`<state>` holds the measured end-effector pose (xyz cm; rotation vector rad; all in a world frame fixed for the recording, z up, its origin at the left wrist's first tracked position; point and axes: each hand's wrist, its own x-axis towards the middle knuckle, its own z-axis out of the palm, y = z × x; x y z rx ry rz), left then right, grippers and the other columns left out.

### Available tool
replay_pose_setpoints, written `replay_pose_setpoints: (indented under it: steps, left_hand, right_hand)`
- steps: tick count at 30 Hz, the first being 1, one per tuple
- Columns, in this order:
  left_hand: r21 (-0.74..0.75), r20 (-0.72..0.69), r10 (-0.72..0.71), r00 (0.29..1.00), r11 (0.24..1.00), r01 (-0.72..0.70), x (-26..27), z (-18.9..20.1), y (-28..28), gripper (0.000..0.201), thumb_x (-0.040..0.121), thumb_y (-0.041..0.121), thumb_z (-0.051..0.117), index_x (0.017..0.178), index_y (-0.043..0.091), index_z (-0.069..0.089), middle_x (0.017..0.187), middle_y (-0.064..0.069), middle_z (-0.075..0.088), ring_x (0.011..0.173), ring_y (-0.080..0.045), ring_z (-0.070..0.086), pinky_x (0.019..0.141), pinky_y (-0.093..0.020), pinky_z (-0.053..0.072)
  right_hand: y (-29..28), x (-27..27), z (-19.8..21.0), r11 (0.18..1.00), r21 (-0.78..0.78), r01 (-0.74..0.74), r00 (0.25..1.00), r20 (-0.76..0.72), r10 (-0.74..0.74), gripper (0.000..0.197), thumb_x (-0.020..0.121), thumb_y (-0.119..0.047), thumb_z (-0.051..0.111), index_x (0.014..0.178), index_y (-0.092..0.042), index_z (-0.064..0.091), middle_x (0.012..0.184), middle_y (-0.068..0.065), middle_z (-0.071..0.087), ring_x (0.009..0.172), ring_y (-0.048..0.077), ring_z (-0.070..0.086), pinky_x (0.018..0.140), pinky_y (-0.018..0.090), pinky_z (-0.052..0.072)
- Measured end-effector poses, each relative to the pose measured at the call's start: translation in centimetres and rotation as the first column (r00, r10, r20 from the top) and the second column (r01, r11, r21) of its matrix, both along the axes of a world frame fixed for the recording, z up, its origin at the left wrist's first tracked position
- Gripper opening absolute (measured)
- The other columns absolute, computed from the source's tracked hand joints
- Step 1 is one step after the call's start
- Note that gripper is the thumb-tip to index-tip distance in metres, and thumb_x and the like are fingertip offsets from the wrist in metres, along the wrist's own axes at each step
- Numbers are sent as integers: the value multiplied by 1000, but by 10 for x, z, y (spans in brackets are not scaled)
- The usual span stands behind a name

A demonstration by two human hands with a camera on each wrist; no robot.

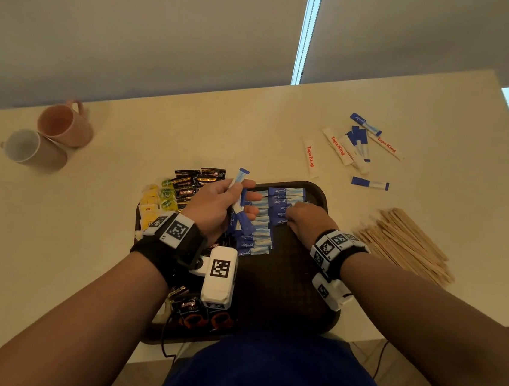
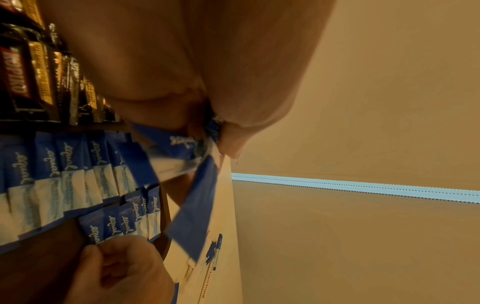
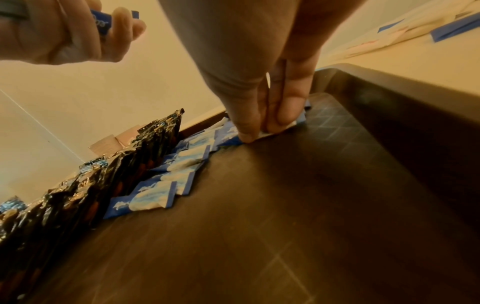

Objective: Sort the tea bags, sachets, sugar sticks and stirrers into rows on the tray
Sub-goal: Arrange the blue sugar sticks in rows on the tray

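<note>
Right now the left hand (image 1: 220, 203) grips a small bundle of blue sugar sticks (image 1: 239, 204), fingers curled round them, and holds it above the far left part of the tray (image 1: 324, 200). The right hand (image 1: 305, 221) is low on the tray floor; its fingers (image 3: 285, 107) are pressed together and come down on the white end of one blue stick at the far end of the blue row (image 1: 262, 222). Whether they pinch that stick or only push it flat, I cannot tell.

Several risks follow from this, in my judgement. The sticks in the row overlap like roof tiles and are light, so a sideways drag of the fingertips could pull the neighbours crooked or slide the whole row toward the dark coffee sachets (image 1: 196, 183) just to the left. The bundle in the left hand sticks out at different angles, so a loose grip may let one drop onto the finished row and disturb it. The wrist devices hang close above the sachets on the near left of the tray and could sweep them.

Much is still off the tray: the white sugar sticks (image 1: 336, 146) and a few blue ones lie far right on the table (image 1: 114, 256), and the wooden stirrers (image 1: 405, 243) lie in a pile at the right. The free tray space on the right could become too narrow for them if the blue row spreads.
</note>
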<state>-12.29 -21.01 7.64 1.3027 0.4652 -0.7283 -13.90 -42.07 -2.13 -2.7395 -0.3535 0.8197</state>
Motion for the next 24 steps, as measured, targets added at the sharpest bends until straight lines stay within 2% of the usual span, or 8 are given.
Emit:
replay_pose_setpoints:
  steps: [4,7,10,13,16,18,20,24]
  left_hand:
    - [-10,0,-9,1000,1000,9,0,-2,1,33,109,19,36,126,2,57,103,-14,69,70,-18,67,64,-25,58]
    - [-21,-3,-16,1000,1000,16,0,-5,1,33,108,21,36,126,2,58,102,-14,68,69,-17,67,64,-27,58]
    - [-34,2,-50,999,998,50,1,-6,0,31,108,21,38,122,5,60,95,-11,68,65,-15,61,62,-27,53]
    - [-58,22,-101,995,993,102,-1,-4,-4,28,107,21,39,113,5,62,85,-7,66,59,-14,54,54,-24,48]
    - [10,102,-218,971,976,218,-3,-3,-8,24,107,17,39,102,6,60,73,-2,64,53,-11,50,49,-22,44]
    - [50,130,-266,955,964,262,-5,-4,-7,20,107,12,40,99,8,59,74,-4,63,51,-12,49,48,-23,43]
    - [48,115,-258,959,966,254,-7,-7,-4,16,105,9,43,102,8,59,79,-7,61,52,-13,47,47,-24,41]
    - [81,94,-203,975,977,196,-5,-11,5,15,104,10,46,105,8,61,75,-5,59,49,-10,44,43,-21,38]
  right_hand:
    - [0,0,5,999,19,49,999,22,-50,20,100,-21,52,106,-8,65,108,11,63,101,27,59,85,34,45]
    - [3,4,20,968,185,171,974,114,-194,21,96,-29,61,102,-11,69,98,4,65,90,19,59,81,30,48]
    - [15,18,46,820,474,321,909,90,-408,25,94,-36,62,102,-15,72,92,-5,67,82,9,57,71,19,42]
    - [27,35,69,724,583,368,915,-87,-395,28,95,-43,58,97,-20,76,90,-9,73,81,6,63,72,22,45]
    - [34,41,76,681,607,410,905,-177,-387,22,89,-35,70,91,-15,78,88,-2,75,78,8,67,75,26,52]
    - [36,39,77,603,644,470,872,-234,-430,17,85,-26,76,89,-10,78,84,-1,74,70,3,65,72,22,50]
    - [36,36,78,485,695,531,823,-286,-491,13,84,-20,77,87,-7,77,78,0,73,64,1,62,67,19,49]
    - [31,32,77,238,744,625,701,-400,-590,10,85,-8,74,90,1,72,78,24,69,61,21,60,56,27,52]
